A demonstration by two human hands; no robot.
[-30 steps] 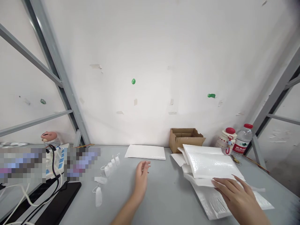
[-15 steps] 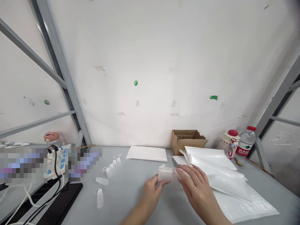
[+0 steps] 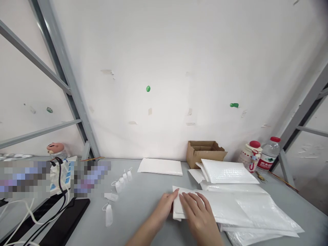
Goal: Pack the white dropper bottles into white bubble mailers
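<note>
A white bubble mailer (image 3: 225, 205) lies flat on the grey table (image 3: 143, 205) in front of me, on top of other mailers. My right hand (image 3: 197, 213) rests on its left end with fingers stretched out flat. My left hand (image 3: 165, 206) is at the mailer's left edge, fingers together and pinching that edge. A second pile of white bubble mailers (image 3: 227, 171) sits just behind.
A small open cardboard box (image 3: 203, 152) stands by the wall, with a red-capped jar (image 3: 249, 155) and a water bottle (image 3: 268, 153) to its right. One flat white mailer (image 3: 160, 166) lies at the back. Small white tags (image 3: 123, 178), a power strip (image 3: 61, 171) with cables and grey rack posts (image 3: 66, 78) are on the left.
My right hand pulled a mailer off the right-hand pile to the middle. Both hands have laid it flat on the table and now sit at its left end.
</note>
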